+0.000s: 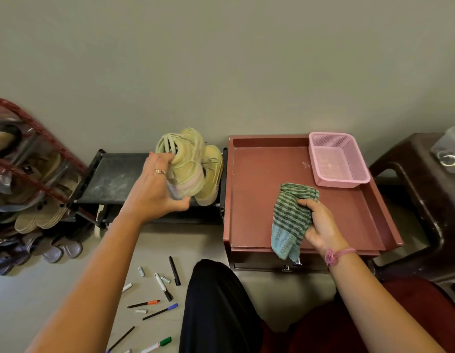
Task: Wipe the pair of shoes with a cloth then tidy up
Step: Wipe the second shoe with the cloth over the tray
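Over the low black shelf (pixel 112 179) by the wall, the head view shows the left hand (pixel 157 189) lifting one yellow-green shoe (pixel 184 161), fingers curled over its collar and thumb under the heel, so this grip is clamped on the shoe. The second shoe (pixel 211 174) of the pair stands on the shelf just behind, touching the held one. The right hand (pixel 320 225) is clenched round a green striped cloth (pixel 290 220), which hangs down over the front edge of the red desk (pixel 259 200). A pink basket (pixel 338 159) sits in the desk's far right corner. Pens and markers (pixel 155 294) lie scattered on the floor near the knee.

The step in hand looks like bringing shoe and cloth together for wiping. To do it well, the left hand should turn the shoe so its dirty side faces the cloth and hold it firm against the rubbing. The right hand would do better to bunch the cloth into a pad so no loose end drags. Shoe and cloth are well apart now, the shoe to the left of the desk and the cloth above its front.
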Demonstrator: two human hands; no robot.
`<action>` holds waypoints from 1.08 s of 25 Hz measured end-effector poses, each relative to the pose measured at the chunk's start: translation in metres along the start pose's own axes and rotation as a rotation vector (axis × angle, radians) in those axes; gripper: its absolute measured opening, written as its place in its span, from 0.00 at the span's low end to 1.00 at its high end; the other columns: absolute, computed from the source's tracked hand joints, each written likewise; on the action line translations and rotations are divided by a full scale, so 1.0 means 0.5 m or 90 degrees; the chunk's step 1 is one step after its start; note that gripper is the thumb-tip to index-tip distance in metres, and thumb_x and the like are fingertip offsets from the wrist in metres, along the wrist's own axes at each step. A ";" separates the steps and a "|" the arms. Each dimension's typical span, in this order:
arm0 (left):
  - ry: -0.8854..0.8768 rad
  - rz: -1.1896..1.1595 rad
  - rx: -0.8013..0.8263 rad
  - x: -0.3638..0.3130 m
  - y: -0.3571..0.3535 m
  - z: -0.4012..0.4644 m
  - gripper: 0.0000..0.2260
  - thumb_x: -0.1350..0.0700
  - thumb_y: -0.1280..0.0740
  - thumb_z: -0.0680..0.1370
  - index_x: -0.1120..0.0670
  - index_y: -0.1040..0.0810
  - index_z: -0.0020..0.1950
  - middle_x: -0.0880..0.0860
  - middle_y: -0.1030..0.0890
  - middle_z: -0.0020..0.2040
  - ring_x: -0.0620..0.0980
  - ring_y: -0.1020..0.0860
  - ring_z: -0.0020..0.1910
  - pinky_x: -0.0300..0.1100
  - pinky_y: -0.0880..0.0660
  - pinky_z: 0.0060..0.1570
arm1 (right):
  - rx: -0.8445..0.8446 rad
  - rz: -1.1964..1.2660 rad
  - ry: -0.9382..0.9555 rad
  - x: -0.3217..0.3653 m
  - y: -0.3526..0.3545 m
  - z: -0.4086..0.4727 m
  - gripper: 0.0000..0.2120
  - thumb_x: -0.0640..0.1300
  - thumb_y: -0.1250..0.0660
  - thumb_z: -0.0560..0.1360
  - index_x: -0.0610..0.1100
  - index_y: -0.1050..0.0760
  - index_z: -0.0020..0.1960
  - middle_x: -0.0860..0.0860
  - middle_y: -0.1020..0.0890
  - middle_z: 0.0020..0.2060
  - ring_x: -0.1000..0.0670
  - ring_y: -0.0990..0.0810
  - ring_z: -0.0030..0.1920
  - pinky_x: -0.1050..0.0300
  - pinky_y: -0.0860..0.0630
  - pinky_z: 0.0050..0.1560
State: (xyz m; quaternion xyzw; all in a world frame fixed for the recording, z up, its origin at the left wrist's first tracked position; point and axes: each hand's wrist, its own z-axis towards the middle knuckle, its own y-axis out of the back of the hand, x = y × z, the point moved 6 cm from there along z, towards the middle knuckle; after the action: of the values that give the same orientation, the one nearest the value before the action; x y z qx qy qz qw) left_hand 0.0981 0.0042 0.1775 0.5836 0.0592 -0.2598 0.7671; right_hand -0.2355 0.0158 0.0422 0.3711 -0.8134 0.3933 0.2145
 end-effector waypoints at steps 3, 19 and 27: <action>0.000 -0.066 0.038 -0.083 -0.026 -0.019 0.38 0.53 0.21 0.61 0.56 0.36 0.65 0.49 0.35 0.54 0.44 0.36 0.52 0.32 0.34 0.51 | -0.011 -0.002 0.015 0.016 0.018 -0.029 0.12 0.33 0.39 0.75 0.34 0.26 0.59 0.37 0.19 0.51 0.41 0.18 0.49 0.45 0.21 0.53; -0.054 -0.186 0.264 -0.312 -0.241 -0.041 0.39 0.51 0.22 0.61 0.57 0.37 0.67 0.45 0.37 0.53 0.50 0.36 0.60 0.56 0.39 0.71 | -0.019 -0.131 0.210 0.063 0.061 -0.140 0.10 0.34 0.38 0.77 0.37 0.26 0.58 0.41 0.17 0.49 0.43 0.17 0.49 0.52 0.19 0.45; -0.066 -0.233 0.294 -0.314 -0.292 0.006 0.36 0.55 0.22 0.62 0.52 0.37 0.64 0.48 0.34 0.54 0.47 0.36 0.55 0.37 0.36 0.54 | -0.011 -0.163 0.286 0.054 0.038 -0.141 0.10 0.36 0.37 0.78 0.41 0.25 0.58 0.45 0.17 0.52 0.45 0.18 0.54 0.44 0.24 0.58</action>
State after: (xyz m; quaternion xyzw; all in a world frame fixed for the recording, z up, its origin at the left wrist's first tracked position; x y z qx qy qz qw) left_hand -0.1056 0.0265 0.1143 0.7083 0.0635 -0.4295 0.5567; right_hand -0.2633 0.0684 0.0928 0.3723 -0.6953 0.4286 0.4407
